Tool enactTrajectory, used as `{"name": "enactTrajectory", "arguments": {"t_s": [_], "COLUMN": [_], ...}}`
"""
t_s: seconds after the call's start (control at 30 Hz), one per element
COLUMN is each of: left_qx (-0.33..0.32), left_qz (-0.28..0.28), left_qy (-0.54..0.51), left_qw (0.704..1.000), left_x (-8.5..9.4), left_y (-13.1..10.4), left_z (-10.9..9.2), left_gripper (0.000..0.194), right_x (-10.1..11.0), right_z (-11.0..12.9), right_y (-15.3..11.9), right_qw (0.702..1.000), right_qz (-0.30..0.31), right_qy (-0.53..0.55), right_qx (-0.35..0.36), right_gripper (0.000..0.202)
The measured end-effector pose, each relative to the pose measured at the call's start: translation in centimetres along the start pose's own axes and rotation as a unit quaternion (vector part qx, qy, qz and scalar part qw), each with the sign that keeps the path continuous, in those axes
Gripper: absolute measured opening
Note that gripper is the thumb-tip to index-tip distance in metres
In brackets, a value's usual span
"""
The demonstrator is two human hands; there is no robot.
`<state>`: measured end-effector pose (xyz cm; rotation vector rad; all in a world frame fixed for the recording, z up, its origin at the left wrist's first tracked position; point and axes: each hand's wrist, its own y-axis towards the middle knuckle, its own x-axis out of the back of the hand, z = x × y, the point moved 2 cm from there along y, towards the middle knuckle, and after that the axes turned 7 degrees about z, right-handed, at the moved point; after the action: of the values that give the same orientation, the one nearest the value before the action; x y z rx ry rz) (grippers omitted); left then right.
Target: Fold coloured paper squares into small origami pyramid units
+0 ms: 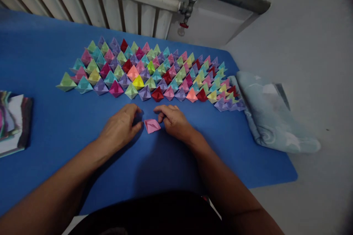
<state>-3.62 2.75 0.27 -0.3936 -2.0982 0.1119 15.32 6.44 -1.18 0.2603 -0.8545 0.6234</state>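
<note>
A small pink folded paper piece [152, 126] lies on the blue tabletop between my two hands, its folds partly raised in the middle. Just left of it is my left hand [122, 123], open, with the thumb tip close to the paper's edge and the fingers bent apart from the thumb. On the other side, my right hand [174, 120] is open too, its index finger reaching left and the rest curled loosely. Neither hand grips the paper; whether a fingertip brushes it, I cannot tell. Beyond them stand rows of folded paper boats [145, 94] in many colours.
A stack of coloured paper sheets [17, 123] lies at the left edge of the blue table [68, 125]. A folded pale-blue patterned cloth [273, 117] sits at the right against the wall. Behind the table are a white radiator [110, 11] and a red-handled valve [184, 25].
</note>
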Motion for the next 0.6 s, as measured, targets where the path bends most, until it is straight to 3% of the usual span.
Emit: {"name": "enactTrajectory", "arguments": {"t_s": [0.1,0.27,0.37,0.47,0.6], "left_qx": [0.008,0.005,-0.005,0.005,0.023], "left_qz": [-0.037,0.024,-0.002,-0.021,0.055], "left_qy": [-0.004,-0.009,-0.004,-0.029,-0.077], "left_qw": [0.999,1.0,1.0,0.999,0.995], "left_x": [0.3,0.2,0.3,0.8,1.1], "left_y": [0.2,0.3,0.4,0.3,-0.1], "left_z": [0.3,0.0,0.1,0.3,-0.1], "left_gripper": [0.03,0.038,0.032,0.026,0.021], "right_x": [0.4,0.2,0.2,0.3,0.3], "right_z": [-0.1,0.2,0.3,0.3,0.6], "right_y": [-0.4,-0.7,-0.8,-0.9,-0.9], "right_qw": [1.0,1.0,1.0,0.999,0.993], "right_qz": [-0.012,-0.002,0.002,-0.034,-0.065], "right_qy": [0.005,-0.002,-0.001,0.015,0.1], "right_qx": [-0.026,-0.007,-0.012,-0.033,-0.02], "right_gripper": [0.051,0.054,0.051,0.041,0.022]}}
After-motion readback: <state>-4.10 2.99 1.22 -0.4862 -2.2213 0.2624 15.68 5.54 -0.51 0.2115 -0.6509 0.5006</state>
